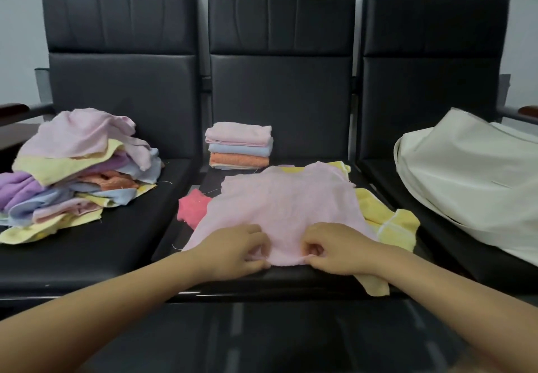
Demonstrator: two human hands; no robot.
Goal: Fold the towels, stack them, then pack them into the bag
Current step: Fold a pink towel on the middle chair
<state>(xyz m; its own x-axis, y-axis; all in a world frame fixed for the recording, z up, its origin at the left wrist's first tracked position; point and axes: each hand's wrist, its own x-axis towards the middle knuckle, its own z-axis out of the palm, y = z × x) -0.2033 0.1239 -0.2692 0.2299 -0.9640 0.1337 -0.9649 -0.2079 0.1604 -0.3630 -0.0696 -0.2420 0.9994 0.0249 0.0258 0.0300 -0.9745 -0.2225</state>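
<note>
The near edge of a pink towel (286,206) is pinched by the curled fingers of the left hand (235,251) and the right hand (334,249). The towel is spread on the middle seat (291,278) over yellow towels (390,221). A folded stack (239,146) is seen behind, an unfolded heap (72,174) left, a white bag (471,180) right.
</note>
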